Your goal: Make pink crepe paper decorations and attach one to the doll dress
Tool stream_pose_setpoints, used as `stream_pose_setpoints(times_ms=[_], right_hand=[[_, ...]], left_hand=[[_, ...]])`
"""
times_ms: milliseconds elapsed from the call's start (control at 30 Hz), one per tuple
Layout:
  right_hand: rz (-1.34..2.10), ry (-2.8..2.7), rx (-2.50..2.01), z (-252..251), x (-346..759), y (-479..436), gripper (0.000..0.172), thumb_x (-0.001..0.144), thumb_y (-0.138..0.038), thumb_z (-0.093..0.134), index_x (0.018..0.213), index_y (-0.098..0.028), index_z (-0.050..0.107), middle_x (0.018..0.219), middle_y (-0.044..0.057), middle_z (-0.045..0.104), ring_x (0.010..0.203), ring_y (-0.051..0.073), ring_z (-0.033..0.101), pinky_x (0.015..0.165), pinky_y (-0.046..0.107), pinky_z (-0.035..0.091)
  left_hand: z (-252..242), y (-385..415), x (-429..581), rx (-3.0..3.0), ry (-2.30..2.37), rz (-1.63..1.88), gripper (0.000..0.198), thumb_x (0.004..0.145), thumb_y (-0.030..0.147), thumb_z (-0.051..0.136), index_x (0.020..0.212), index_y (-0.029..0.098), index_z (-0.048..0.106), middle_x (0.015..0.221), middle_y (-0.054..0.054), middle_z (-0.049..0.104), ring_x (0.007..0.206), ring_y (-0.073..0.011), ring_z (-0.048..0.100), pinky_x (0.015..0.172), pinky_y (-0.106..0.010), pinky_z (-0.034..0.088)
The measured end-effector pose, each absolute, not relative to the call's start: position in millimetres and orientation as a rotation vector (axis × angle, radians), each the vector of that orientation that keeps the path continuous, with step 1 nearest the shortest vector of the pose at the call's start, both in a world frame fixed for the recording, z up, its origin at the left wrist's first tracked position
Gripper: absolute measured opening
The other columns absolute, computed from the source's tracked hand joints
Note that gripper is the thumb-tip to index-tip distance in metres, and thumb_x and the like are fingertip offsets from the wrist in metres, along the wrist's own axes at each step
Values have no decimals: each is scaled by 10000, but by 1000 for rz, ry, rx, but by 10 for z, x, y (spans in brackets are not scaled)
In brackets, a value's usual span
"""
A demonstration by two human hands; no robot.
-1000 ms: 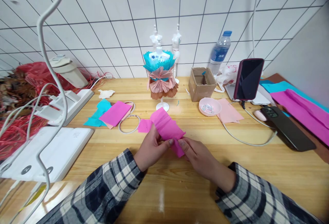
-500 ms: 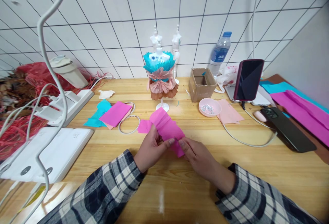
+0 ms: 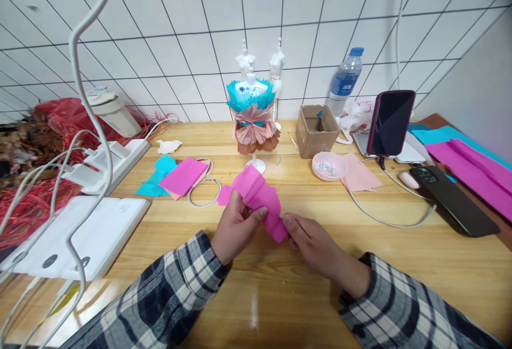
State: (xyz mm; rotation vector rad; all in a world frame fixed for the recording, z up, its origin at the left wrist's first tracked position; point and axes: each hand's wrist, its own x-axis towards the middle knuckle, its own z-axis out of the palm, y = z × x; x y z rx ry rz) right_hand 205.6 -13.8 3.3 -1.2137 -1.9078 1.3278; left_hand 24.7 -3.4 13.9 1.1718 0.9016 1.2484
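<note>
My left hand (image 3: 237, 226) is closed on a piece of pink crepe paper (image 3: 259, 197), its thumb on top near the middle. At the paper's lower right edge, my right hand (image 3: 310, 239) is pinched round a thin, dark, pointed thing (image 3: 279, 216), too small to name. Another pink piece (image 3: 225, 195) lies on the table just behind my left hand. Beyond the hands stands a small dress form in a ruffled paper dress (image 3: 253, 119), blue on top, with dusty pink and brown below.
A cardboard box (image 3: 317, 133), a pink bowl of small beads (image 3: 329, 166) and a bottle (image 3: 346, 82) stand right of the dress form. Folded papers (image 3: 183, 176) and a white power bank (image 3: 80, 231) lie left. Phones (image 3: 460, 199) and cables are at right.
My right hand's fingertips have moved slightly away from my left thumb, and the thin dark thing between them shows more clearly. The whole view has shifted a little.
</note>
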Motion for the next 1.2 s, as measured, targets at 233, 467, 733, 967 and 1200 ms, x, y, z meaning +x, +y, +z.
stream_pose_setpoints(times_ms=[233,467,733,967,1200], right_hand=[[1378,-1869,-1200,33,2062,-150,501,996,-552,217,713,-206,441,611,-27,465,564,120,431,557,251,334],[1349,-1910,-1185,71,2067,-151,501,1001,-538,223,697,-203,440,606,-25,459,570,123,424,561,258,318],[1332,-1910,-1185,56,2061,-154,505,998,-547,217,711,-204,451,619,-22,483,578,125,433,561,250,327],[1349,-1877,-1205,56,2054,-153,495,998,-544,227,727,-204,462,639,-16,511,602,130,466,583,257,343],[1307,-1894,-1208,48,2053,-159,454,998,-526,252,782,-206,492,745,6,568,679,146,504,641,269,380]], left_hand=[[116,-53,265,1180,885,1168,441,787,238,729,1142,200,469,1027,-47,638,899,-175,609,787,-304,490],[102,-33,250,1187,922,1199,414,813,249,703,1143,190,460,1030,-51,635,914,-178,606,809,-313,485],[135,-53,265,1175,908,1158,429,786,226,731,1123,189,468,1016,-48,656,917,-182,622,789,-299,505],[154,-68,273,1186,893,1143,438,784,219,734,1140,190,480,1032,-52,655,925,-190,626,802,-311,507],[147,-59,288,1192,855,1149,435,780,208,737,1132,198,481,1014,-43,655,920,-186,627,805,-309,507]])
